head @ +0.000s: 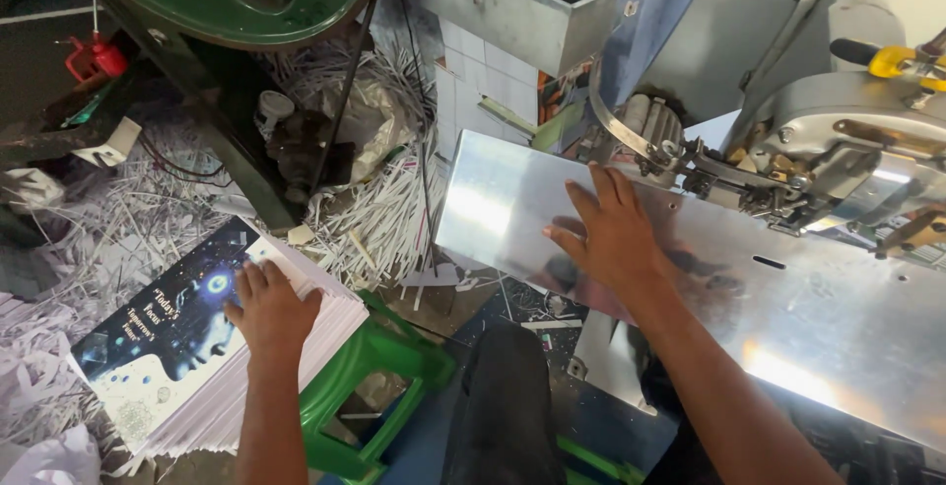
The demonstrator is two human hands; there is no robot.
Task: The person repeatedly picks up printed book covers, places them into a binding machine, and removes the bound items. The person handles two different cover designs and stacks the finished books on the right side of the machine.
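My left hand lies flat, fingers together, on top of a thick stack of printed sheets with a dark blue and white cover. The stack rests on a green plastic stool. My right hand rests palm down, fingers spread, on the shiny metal table of a grey machine. Neither hand holds anything.
White paper trimmings lie heaped on the floor between the stack and the metal table. A dark green machine frame stands at the upper left. A grey metal bin hangs at the top centre. My dark trouser leg shows below.
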